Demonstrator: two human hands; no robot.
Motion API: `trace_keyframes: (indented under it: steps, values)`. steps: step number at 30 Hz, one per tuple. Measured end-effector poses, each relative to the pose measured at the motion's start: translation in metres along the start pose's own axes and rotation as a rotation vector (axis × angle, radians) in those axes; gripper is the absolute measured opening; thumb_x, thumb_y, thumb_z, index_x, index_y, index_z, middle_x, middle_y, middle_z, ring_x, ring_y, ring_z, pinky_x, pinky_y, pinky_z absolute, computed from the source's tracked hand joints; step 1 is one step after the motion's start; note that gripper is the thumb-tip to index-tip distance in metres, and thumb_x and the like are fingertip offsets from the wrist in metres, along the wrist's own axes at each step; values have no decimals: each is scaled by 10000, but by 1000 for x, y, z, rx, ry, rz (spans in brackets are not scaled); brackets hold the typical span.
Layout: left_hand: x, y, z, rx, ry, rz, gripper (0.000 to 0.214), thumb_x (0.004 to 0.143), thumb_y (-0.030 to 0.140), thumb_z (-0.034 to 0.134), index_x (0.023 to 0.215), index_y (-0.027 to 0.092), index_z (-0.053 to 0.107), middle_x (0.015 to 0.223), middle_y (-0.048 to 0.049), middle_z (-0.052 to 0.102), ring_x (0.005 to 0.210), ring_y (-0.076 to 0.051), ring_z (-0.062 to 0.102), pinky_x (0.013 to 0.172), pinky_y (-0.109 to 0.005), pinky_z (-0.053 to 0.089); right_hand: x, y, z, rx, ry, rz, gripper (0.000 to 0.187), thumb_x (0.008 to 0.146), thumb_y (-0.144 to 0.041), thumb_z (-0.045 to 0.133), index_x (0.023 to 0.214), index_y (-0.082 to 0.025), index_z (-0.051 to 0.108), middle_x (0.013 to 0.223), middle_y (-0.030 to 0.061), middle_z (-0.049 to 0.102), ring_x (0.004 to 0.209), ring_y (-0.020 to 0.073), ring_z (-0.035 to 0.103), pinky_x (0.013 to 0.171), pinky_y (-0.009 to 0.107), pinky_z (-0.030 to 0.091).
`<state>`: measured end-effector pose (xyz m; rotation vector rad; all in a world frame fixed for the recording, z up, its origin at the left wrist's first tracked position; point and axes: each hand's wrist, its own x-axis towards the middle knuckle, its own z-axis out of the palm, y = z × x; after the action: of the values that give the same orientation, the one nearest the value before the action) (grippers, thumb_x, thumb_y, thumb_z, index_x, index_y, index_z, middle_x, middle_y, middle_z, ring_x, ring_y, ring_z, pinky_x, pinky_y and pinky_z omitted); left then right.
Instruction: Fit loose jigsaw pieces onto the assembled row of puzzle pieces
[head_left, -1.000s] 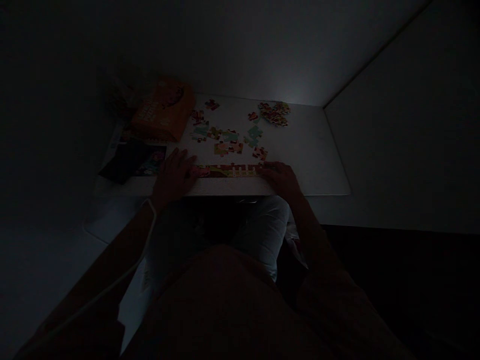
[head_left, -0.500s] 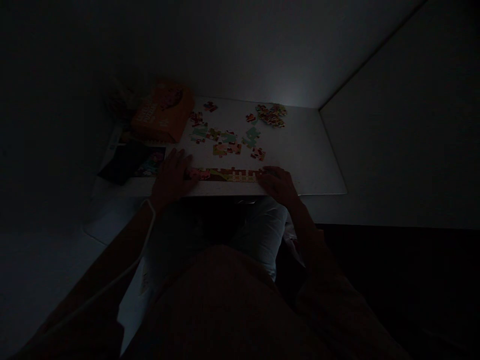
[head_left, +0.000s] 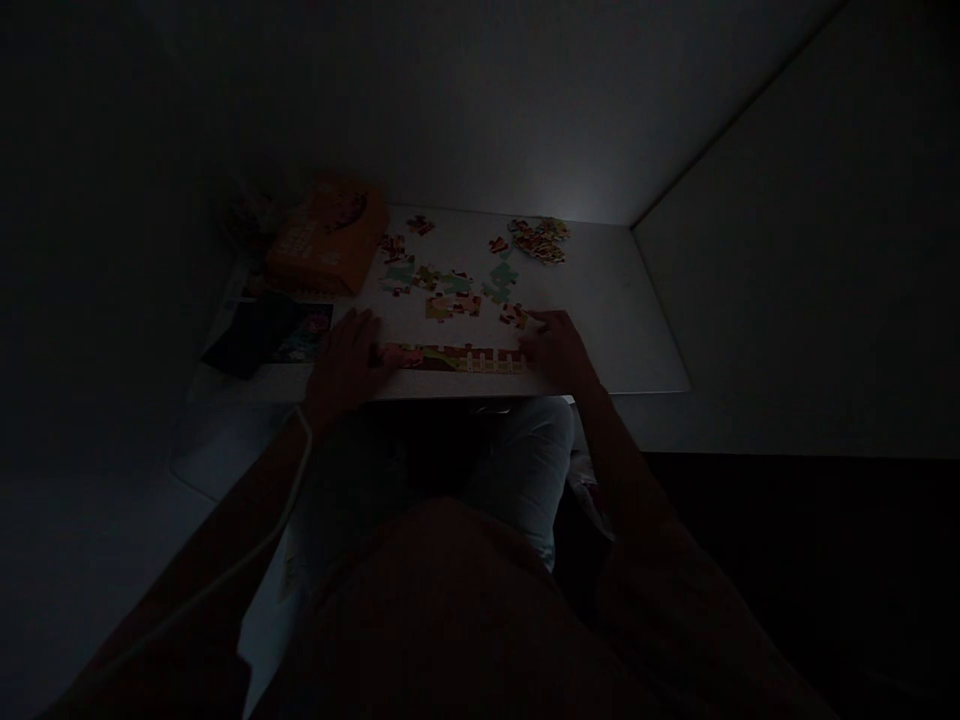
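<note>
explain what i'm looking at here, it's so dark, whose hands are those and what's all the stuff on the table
This is one picture from a camera worn on a person's head, looking forward and down, so the arms coming up from the bottom are that person's own. There is no machine. The left hand and right hand rest at the two ends of a joined strip of jigsaw pieces near the front edge of a white table. It is too dark to tell whether either hand grips anything. Farther back lie loose puzzle pieces and a small heap of pieces. An orange puzzle box stands at the back left, with a dark printed sheet in front of it.
</note>
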<state>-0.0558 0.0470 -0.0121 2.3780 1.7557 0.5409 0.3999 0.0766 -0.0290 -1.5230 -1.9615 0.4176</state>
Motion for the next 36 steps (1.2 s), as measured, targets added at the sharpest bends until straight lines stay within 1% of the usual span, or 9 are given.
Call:
trace_keyframes:
  steps: [5, 8, 11, 14, 18, 24, 28, 32, 36]
  values:
    - [0, -2, 2, -18, 21, 14, 720, 1158, 561, 578, 1733, 128, 561, 1859, -275, 506, 1791, -464, 409, 1446, -684, 356, 40, 3, 3, -107, -62, 14, 492, 1074, -522, 836, 1466, -224, 839, 1523, 200, 712, 1409, 402, 726, 1272, 599, 613]
    - [1, -2, 3, -30, 40, 31, 710, 1159, 578, 568, 1704, 123, 579, 1837, -279, 529, 1772, -473, 435, 1439, -693, 371, 45, 4, -2, -124, -118, -13, 454, 1122, -593, 777, 1395, -245, 883, 1487, 183, 730, 1237, 365, 785, 1134, 562, 676]
    - [1, -2, 4, -31, 66, 32, 703, 1145, 574, 586, 1691, 130, 589, 1817, -273, 551, 1761, -468, 453, 1443, -681, 378, 42, 8, -9, -95, -112, -2, 512, 1107, -688, 777, 1308, -234, 903, 1399, 182, 763, 1013, 321, 792, 1005, 550, 694]
    - [3, -2, 4, -19, 66, 27, 706, 1129, 564, 603, 1684, 127, 592, 1806, -274, 561, 1752, -463, 466, 1443, -671, 389, 36, 13, -15, -19, -69, 25, 583, 1050, -780, 815, 1235, -235, 904, 1316, 172, 791, 953, 308, 776, 936, 532, 688]
    - [4, -3, 2, -15, 47, 25, 694, 1113, 554, 619, 1690, 169, 588, 1804, -248, 578, 1743, -464, 483, 1426, -710, 403, 19, 15, -18, 71, -4, 39, 608, 1019, -828, 830, 1256, -273, 900, 1285, 145, 818, 903, 282, 754, 885, 503, 677]
    - [3, -3, 3, -8, 74, 39, 697, 1107, 541, 610, 1691, 162, 596, 1795, -256, 584, 1728, -470, 499, 1407, -711, 423, -5, 17, -12, 102, -11, -97, 480, 1099, -760, 775, 1224, -318, 916, 1275, 134, 835, 1109, 329, 794, 1018, 541, 674]
    - [4, -4, 3, -6, 64, 43, 696, 1101, 531, 617, 1697, 172, 593, 1797, -250, 583, 1735, -471, 486, 1411, -713, 413, -6, 26, -5, 34, 4, -165, 319, 1126, -606, 799, 1172, -316, 926, 1271, 129, 847, 1206, 351, 802, 1137, 594, 641]
    - [4, -5, 2, -16, 50, 39, 717, 1110, 584, 598, 1687, 159, 595, 1790, -264, 580, 1730, -476, 487, 1414, -710, 406, -12, 22, -2, -40, 25, -158, 221, 1133, -458, 800, 1281, -338, 911, 1448, 130, 802, 1331, 351, 779, 1171, 591, 636]
    - [5, -4, 1, -28, 47, 30, 735, 1118, 645, 568, 1685, 179, 596, 1789, -250, 584, 1727, -468, 491, 1414, -704, 402, -35, -3, -1, -122, 63, -100, 339, 1156, -453, 759, 1475, -375, 841, 1604, 138, 736, 1446, 382, 730, 1213, 615, 613]
